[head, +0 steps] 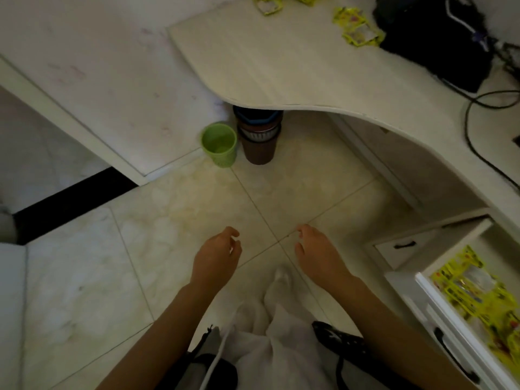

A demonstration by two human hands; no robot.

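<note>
Left hand (216, 256): grip relaxed, fingers loosely curled, holding nothing. Right hand (318, 251): same, empty. Both hung over the floor (183, 198). White cloth (281, 313): between the forearms, just below the hands. Green bin (219, 144): beside brown bin (259, 147), at the surface (267, 66) edge.

Dim room: cream tiled floor (197, 209), curved white desk (281, 66).

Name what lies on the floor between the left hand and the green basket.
Nothing: the head view shows only bare tiled floor, with its grout lines, between the left hand and the green basket.
</note>
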